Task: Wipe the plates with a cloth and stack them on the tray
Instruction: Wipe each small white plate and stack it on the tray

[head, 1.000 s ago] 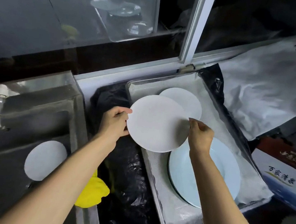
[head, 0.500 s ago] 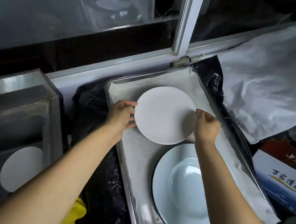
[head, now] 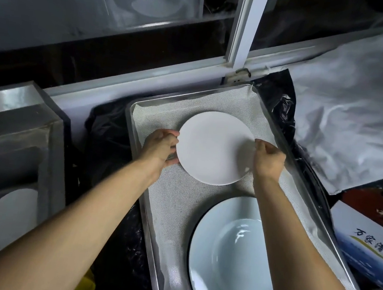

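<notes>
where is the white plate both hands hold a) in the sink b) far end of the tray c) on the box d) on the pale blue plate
b: left hand and right hand grip the white plate at the far end of the tray, apart from the pale blue plate.

Bare forearms, bare hands — left hand (head: pixel 161 146), right hand (head: pixel 269 162)

Small plate (head: pixel 214 148) between my fingers (head: pixel 171 134): matt white, smooth. Large plate (head: pixel 238 260): glossy pale glaze. Tray (head: pixel 129 122): dull metal, lined with woven mesh cloth (head: pixel 177 206). Black plastic sheet (head: pixel 106 138): shiny, crinkled.
</notes>
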`<action>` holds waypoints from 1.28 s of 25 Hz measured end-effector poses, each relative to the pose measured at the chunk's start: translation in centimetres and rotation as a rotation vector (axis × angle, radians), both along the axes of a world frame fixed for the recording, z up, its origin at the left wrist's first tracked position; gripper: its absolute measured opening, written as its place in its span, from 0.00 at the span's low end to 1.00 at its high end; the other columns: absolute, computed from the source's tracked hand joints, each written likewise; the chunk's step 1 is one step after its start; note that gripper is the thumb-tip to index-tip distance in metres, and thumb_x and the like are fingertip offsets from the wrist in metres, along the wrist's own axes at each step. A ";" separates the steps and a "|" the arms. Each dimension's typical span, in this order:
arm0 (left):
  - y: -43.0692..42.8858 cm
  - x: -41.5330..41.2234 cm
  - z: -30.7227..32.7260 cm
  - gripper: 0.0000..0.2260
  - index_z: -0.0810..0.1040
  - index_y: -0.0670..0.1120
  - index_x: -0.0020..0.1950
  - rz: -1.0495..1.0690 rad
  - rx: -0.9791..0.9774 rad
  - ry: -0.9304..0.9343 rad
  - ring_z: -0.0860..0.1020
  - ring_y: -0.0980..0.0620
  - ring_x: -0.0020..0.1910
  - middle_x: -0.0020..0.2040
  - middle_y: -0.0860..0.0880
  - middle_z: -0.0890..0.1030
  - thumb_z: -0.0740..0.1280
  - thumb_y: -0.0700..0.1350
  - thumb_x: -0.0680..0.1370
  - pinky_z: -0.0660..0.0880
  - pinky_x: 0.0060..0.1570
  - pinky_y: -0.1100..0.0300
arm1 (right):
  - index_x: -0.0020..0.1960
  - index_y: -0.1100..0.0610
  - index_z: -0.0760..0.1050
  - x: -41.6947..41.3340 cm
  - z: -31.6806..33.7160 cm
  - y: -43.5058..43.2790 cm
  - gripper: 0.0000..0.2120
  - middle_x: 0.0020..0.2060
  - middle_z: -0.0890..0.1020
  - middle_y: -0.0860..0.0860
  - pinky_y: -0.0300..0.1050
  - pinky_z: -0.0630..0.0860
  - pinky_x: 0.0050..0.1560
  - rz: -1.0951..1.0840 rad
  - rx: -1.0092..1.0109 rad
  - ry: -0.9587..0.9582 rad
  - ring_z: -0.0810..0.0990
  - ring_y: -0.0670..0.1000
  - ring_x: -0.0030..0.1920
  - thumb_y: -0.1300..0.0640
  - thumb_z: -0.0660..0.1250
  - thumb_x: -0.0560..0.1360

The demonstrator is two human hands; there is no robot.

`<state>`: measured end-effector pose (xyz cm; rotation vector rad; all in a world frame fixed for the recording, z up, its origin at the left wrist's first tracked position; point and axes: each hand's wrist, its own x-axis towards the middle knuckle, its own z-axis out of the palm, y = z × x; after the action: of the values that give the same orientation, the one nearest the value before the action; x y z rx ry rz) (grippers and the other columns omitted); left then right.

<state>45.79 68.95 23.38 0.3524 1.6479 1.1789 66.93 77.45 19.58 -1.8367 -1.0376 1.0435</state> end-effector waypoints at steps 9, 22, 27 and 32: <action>-0.5 0.3 0.2 0.09 0.79 0.48 0.54 -0.099 0.052 0.086 0.77 0.50 0.56 0.57 0.47 0.78 0.63 0.36 0.79 0.78 0.59 0.49 | 0.55 0.69 0.82 -0.8 0.7 -0.5 0.14 0.51 0.83 0.69 0.50 0.74 0.55 0.062 0.074 -0.107 0.81 0.66 0.53 0.61 0.63 0.78; -6.2 -1.6 4.6 0.12 0.79 0.44 0.59 -0.241 0.207 0.508 0.77 0.58 0.53 0.56 0.49 0.81 0.62 0.33 0.79 0.71 0.54 0.73 | 0.57 0.55 0.82 -6.6 4.9 -7.6 0.15 0.52 0.84 0.52 0.45 0.76 0.56 0.396 0.319 -0.138 0.82 0.50 0.48 0.56 0.59 0.76; -10.7 -3.6 6.8 0.14 0.79 0.53 0.55 -0.176 0.230 0.516 0.78 0.56 0.54 0.56 0.51 0.82 0.63 0.34 0.79 0.72 0.56 0.65 | 0.58 0.55 0.81 -10.1 7.4 -11.5 0.15 0.51 0.84 0.52 0.46 0.76 0.55 0.481 0.352 -0.094 0.82 0.51 0.49 0.56 0.59 0.76; -15.6 -6.3 8.3 0.15 0.79 0.54 0.54 -0.103 0.225 0.531 0.78 0.58 0.52 0.56 0.53 0.82 0.63 0.34 0.79 0.72 0.52 0.65 | 0.57 0.54 0.81 -13.9 9.5 -15.8 0.11 0.51 0.84 0.50 0.44 0.76 0.54 0.535 0.402 -0.013 0.82 0.48 0.47 0.61 0.63 0.79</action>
<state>39.52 53.34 31.64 0.9471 1.9160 1.2638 53.01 61.69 29.08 -1.2700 -1.6659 1.0204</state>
